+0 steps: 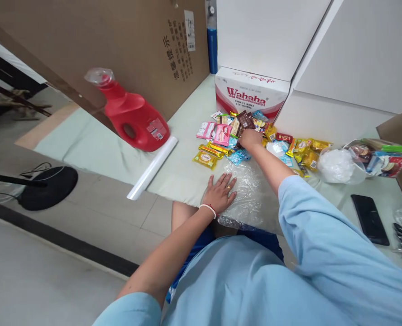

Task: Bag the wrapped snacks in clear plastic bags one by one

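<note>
My left hand [220,193] lies flat with fingers spread at the table's front edge, against the left side of a clear plastic bag [250,192]. The bag is spread out and crinkled. My right hand [251,138] reaches into a pile of small wrapped snacks, its fingers curled down and mostly hidden. Beside those fingers is a dark brown snack packet [245,119]; whether they grip it is unclear. Around the hand lie a pink packet [222,134], a yellow packet [205,159] and a blue packet [239,156].
A white-and-red Wahaha carton [251,93] stands behind the snacks. On the left are a red jug [133,117] and a white roll [152,168]. A bunched white plastic bag [340,165], a snack bag [384,160] and a black phone [370,219] are at right.
</note>
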Motion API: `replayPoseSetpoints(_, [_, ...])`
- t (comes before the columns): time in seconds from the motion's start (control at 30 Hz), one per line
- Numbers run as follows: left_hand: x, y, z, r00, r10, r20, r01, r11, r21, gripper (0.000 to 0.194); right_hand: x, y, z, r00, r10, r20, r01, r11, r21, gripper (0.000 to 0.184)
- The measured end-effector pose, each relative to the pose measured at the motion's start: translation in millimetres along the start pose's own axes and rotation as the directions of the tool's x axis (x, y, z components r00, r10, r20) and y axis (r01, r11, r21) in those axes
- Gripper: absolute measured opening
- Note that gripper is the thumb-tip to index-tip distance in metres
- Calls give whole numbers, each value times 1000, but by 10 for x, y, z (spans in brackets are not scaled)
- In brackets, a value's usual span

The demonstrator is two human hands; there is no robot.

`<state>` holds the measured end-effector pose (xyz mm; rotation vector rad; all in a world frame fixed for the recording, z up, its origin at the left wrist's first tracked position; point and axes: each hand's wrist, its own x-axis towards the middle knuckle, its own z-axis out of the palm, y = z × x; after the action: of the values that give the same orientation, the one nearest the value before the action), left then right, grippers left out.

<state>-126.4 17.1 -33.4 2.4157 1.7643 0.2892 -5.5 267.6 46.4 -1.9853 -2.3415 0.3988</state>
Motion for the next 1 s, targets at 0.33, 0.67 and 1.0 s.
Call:
replayPoseSetpoints(0.33, [-11, -11, -4, 1000, 2, -24, -4, 997, -78, 56, -1327, 899, 159, 915, -329, -232, 360, 927, 102, 40])
replayPoseSetpoints(0.67, [2, 0, 15, 997, -3, -71, -7, 990, -141, 54, -2186, 1103, 365, 881, -461, -103, 471, 873, 125, 48])
replayPoseSetpoints(1.0, [-8, 0, 31, 998, -24, -65, 16, 993, -113, 54, -1946, 1047, 293, 890, -456, 12, 454, 888, 77, 55])
